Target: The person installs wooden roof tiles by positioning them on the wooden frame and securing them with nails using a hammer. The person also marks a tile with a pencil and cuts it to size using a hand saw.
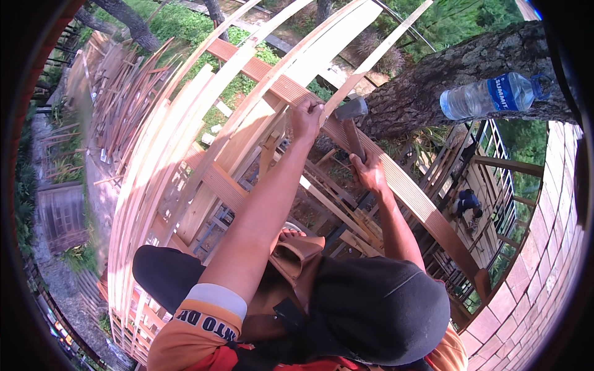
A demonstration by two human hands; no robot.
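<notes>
My left hand (307,120) is closed in a pinch above a reddish-brown grooved beam (405,188), beside the lower end of a thin pale wooden strip (374,55). Whatever its fingertips hold, if anything, is too small to make out. In my right hand (370,172) is a hammer (353,137), gripped by its brown handle. Its grey head is raised just right of the left hand, over the beam, close to the strip's end. Several long pale boards (244,114) cross the beam on the left. A tan leather pouch (298,253) hangs at my waist.
A clear water bottle (458,99) lies along a thick tree trunk (433,77) at the right. Below, another person (468,201) crouches among planks. Loose lumber (127,102) is heaped on the ground at left. Pinkish tiles (523,272) curve along the right edge.
</notes>
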